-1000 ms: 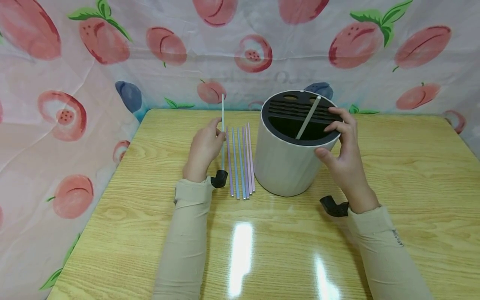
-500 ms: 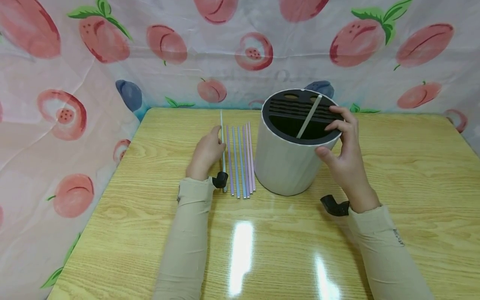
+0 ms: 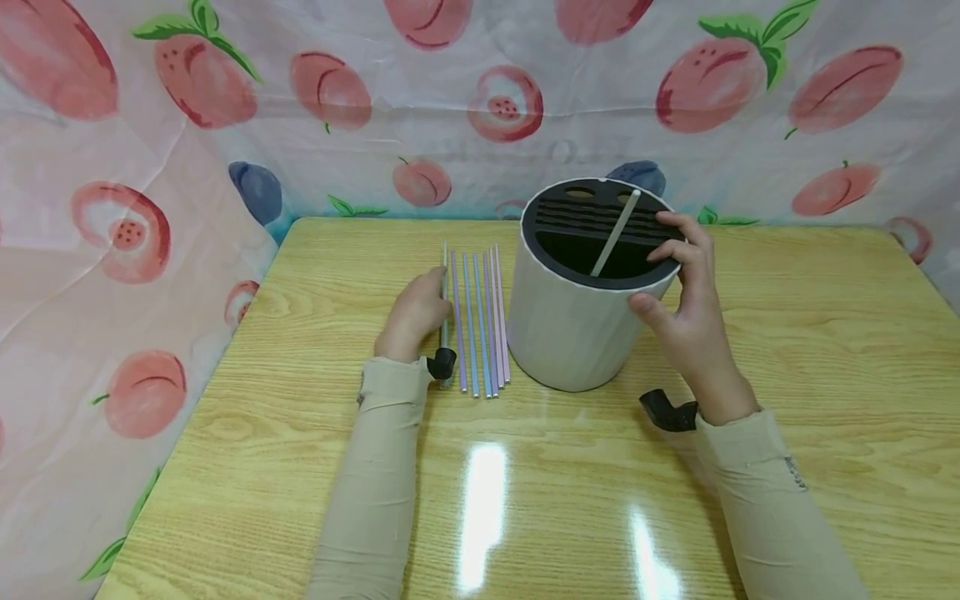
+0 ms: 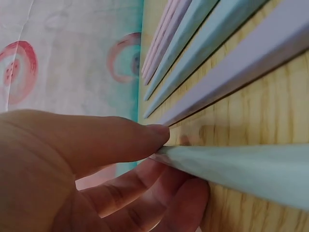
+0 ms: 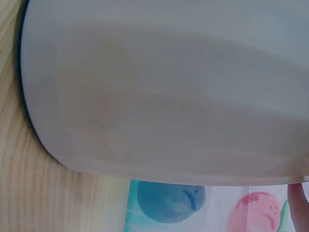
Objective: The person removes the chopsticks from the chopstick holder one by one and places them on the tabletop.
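My left hand (image 3: 412,312) pinches a pale green chopstick (image 4: 241,166) between thumb and fingers, low over the table. Just to its right, a row of several chopsticks in purple (image 3: 459,333), blue (image 3: 471,325) and pink (image 3: 501,325) lies side by side. A white cylindrical utensil holder (image 3: 570,342) with a black divided top stands right of the row. One pale chopstick (image 3: 617,233) leans in the holder's large front compartment. With the thumb outside and fingers over the rim, my right hand (image 3: 693,317) grips the holder's right side. The right wrist view shows mostly the holder's wall (image 5: 159,96).
The wood-grain table (image 3: 570,492) reflects light near the front. A fruit-printed cloth (image 3: 420,92) hangs along the back and left. Slots and two round holes (image 3: 581,193) are in the rear part of the holder's top.
My left hand has lowered the pale green chopstick toward the table and nearer to me, beside the row. My right hand and the holder stay where they were.
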{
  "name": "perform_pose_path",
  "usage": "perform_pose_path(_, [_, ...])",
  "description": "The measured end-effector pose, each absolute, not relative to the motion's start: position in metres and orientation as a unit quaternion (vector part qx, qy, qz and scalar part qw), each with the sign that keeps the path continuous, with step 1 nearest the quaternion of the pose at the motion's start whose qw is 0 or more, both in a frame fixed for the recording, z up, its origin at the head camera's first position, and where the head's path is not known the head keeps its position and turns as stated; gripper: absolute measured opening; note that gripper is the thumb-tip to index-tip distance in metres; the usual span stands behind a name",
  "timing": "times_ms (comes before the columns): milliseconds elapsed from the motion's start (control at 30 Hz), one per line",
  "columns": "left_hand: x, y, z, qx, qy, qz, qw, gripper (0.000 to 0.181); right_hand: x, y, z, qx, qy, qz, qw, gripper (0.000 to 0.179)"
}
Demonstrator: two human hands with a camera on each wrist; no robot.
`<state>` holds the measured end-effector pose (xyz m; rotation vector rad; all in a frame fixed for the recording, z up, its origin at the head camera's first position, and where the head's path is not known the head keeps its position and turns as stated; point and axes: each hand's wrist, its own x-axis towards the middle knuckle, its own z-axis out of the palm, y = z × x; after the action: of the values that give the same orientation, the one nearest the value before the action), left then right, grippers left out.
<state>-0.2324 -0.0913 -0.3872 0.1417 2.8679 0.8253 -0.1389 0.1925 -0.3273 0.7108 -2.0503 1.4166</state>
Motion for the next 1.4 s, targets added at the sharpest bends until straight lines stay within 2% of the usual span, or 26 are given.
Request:
perform_pose_path(467, [-0.232, -0.091, -0.392, 0.047, 0.962, 0.262, 0.068, 0.061, -0.139, 0.192, -0.327, 0.273, -0.761, 0.518, 0.281, 0.07])
perform_pose_path(700, [-0.23, -0.088, -0.385, 0.028, 0.964, 0.251, 0.077, 0.048, -0.139, 0.193, -0.327, 0.268, -0.762, 0.521, 0.276, 0.07])
perform_pose_path(867, [-0.231, -0.086, -0.378, 0.075, 0.956, 0.276, 0.061, 0.045, -0.139, 0.193, -0.327, 0.269, -0.762, 0.52, 0.278, 0.07])
perform_pose_path(1067, [-0.228, -0.077, -0.366, 0.14, 0.94, 0.301, 0.08, 0.041, -0.139, 0.192, -0.327, 0.275, -0.758, 0.521, 0.281, 0.07])
perform_pose_path(1167, [-0.223, -0.071, -0.357, 0.172, 0.935, 0.305, 0.059, 0.04, -0.139, 0.192, -0.327, 0.275, -0.759, 0.521, 0.279, 0.07])
perform_pose_path(1400, [-0.208, -0.059, -0.329, 0.258, 0.9, 0.35, -0.036, 0.036, -0.136, 0.19, -0.326, 0.269, -0.762, 0.52, 0.277, 0.069])
